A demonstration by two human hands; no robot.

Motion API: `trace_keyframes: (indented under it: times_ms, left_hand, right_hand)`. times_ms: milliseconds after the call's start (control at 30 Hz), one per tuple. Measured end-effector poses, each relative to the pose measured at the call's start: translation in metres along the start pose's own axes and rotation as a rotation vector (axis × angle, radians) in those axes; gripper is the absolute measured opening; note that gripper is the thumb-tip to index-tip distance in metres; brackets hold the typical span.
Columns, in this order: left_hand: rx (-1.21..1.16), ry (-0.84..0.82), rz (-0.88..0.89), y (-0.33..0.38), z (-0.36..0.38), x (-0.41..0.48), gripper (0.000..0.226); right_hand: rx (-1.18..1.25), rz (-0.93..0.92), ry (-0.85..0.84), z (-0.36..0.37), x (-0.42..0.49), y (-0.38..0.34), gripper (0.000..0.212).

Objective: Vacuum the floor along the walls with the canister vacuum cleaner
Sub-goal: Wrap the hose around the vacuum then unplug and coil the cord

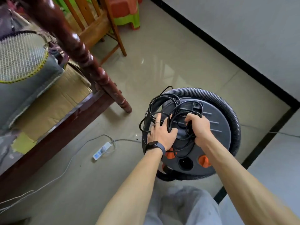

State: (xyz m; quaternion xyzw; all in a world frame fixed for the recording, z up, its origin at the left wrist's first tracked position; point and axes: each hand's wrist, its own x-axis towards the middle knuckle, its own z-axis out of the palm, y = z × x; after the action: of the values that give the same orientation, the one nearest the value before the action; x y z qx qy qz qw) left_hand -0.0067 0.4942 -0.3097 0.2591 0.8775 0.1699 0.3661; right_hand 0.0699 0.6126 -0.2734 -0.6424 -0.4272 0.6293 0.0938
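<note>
Canister vacuum cleaner (215, 138) is standing on the tiled floor (162, 62) just in front of the person's knees, near the corner where the black skirting (211, 44) is running along the white wall (243, 30). Its round dark lid is facing the camera, showing two orange catches (204, 160) and a round opening (185, 163) at the near edge. A ribbed grey hose (233, 114) is curling around the body on the far and right sides. The black power cord (189, 131) is lying in loose, tangled loops on the lid.

The right hand (198, 127) is clenching a bundle of these loops, fingers curled tight around them. The left hand (162, 132), wearing a ring (157, 122) and a dark wristband watch (155, 146), is resting spread-fingered on the lid's left side with cord loops crossing over and under the fingers; it seems to be pressing rather than gripping.

To the left, a white power strip (101, 151) is lying on the floor with its pale cable (65, 169) trailing toward the camera. Beyond it, a dark turned wooden bedpost (78, 46) is rising from a bed frame holding flattened cardboard (53, 98) and a badminton racket (19, 57). A wooden chair (97, 26) and stacked plastic stools (125, 12) are standing farther back.
</note>
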Motion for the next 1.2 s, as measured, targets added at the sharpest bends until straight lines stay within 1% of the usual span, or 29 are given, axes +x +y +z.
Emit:
trace_keyframes:
  times_ms: [67, 133, 233, 300, 367, 467, 600, 667, 767, 833, 933, 1033, 1200]
  left_hand:
    - [0.008, -0.028, 0.016, 0.002, 0.002, 0.021, 0.07]
    - [0.006, -0.066, -0.012, 0.008, 0.01, 0.041, 0.077]
    - [-0.066, -0.113, -0.057, 0.021, 0.028, 0.07, 0.086]
    - [-0.118, -0.128, -0.116, 0.03, 0.041, 0.091, 0.089]
    - [-0.119, -0.13, -0.191, 0.041, 0.056, 0.105, 0.086]
    - [-0.169, -0.02, -0.253, 0.065, 0.063, 0.139, 0.076]
    - [-0.236, 0.039, -0.351, 0.086, 0.065, 0.187, 0.069]
    - [-0.245, 0.131, -0.388, 0.094, 0.071, 0.203, 0.066]
    - [-0.202, 0.281, -0.408, 0.106, 0.071, 0.225, 0.066]
    - [-0.187, 0.344, -0.41, 0.111, 0.064, 0.243, 0.063]
    - [-0.178, 0.379, -0.429, 0.123, 0.048, 0.278, 0.055]
    - [-0.202, 0.41, -0.467, 0.134, 0.029, 0.32, 0.044]
    - [-0.238, 0.51, -0.494, 0.141, -0.014, 0.399, 0.052]
  right_hand:
    - [-0.027, -0.003, 0.004, 0.003, 0.021, -0.007, 0.011]
    - [-0.077, -0.014, 0.013, 0.003, 0.046, -0.012, 0.013]
    - [-0.139, -0.003, -0.009, 0.001, 0.091, -0.017, 0.019]
    - [-0.181, -0.007, -0.031, 0.0, 0.126, -0.022, 0.022]
    - [-0.23, -0.023, -0.056, 0.0, 0.158, -0.029, 0.024]
    - [-0.321, -0.082, -0.092, 0.006, 0.2, -0.049, 0.026]
    - [-0.532, -0.172, -0.128, 0.023, 0.242, -0.079, 0.044]
    - [-0.597, -0.184, -0.112, 0.029, 0.259, -0.09, 0.051]
    - [-0.671, -0.21, -0.094, 0.041, 0.277, -0.105, 0.043]
    - [-0.709, -0.221, -0.095, 0.051, 0.29, -0.119, 0.039]
    - [-0.758, -0.262, -0.122, 0.07, 0.318, -0.148, 0.04]
    - [-0.797, -0.303, -0.166, 0.093, 0.345, -0.185, 0.036]
    - [-0.847, -0.357, -0.187, 0.151, 0.39, -0.249, 0.036]
